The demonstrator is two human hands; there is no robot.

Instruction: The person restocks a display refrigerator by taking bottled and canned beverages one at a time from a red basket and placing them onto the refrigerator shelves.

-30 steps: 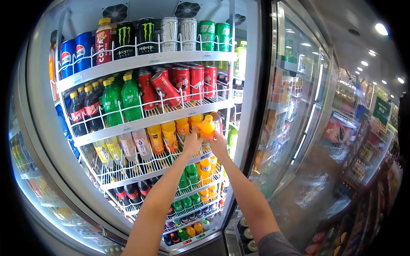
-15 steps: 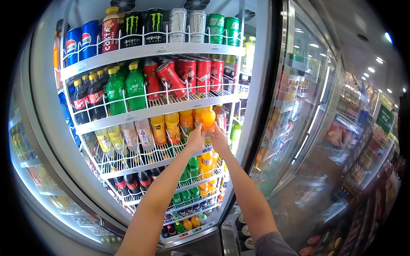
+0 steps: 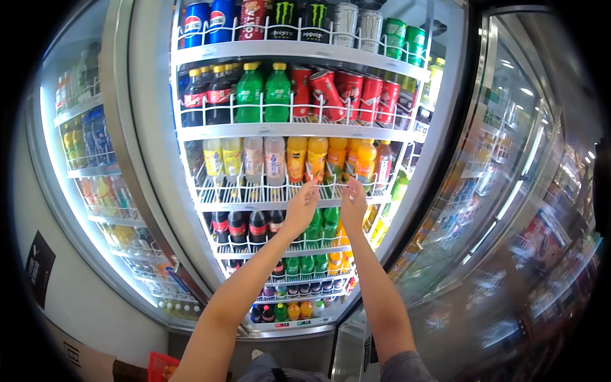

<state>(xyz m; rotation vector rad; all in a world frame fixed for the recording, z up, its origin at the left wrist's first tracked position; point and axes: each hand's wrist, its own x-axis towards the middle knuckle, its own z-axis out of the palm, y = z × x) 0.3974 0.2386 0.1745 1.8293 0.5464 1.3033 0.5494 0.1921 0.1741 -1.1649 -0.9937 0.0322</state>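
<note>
Our left hand (image 3: 301,209) and right hand (image 3: 354,207) up front, fingers (image 3: 308,188) loosely parted.
Just past our right fingertips, the orange bottle (image 3: 366,158) stands on the wire shelf (image 3: 254,206); farther beyond and above, we've got red cans (image 3: 351,92), then black cans (image 3: 316,20) higher still.

Blue cans (image 3: 222,19) on an upper shelf (image 3: 305,53), green bottles (image 3: 249,95) beside red cans (image 3: 371,99), red basket (image 3: 156,368)

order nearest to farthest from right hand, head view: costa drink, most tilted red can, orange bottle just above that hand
1. Orange bottle: just above the right hand
2. Most tilted red can: one shelf higher, leftward
3. Costa drink: top visible shelf, farther left
</note>
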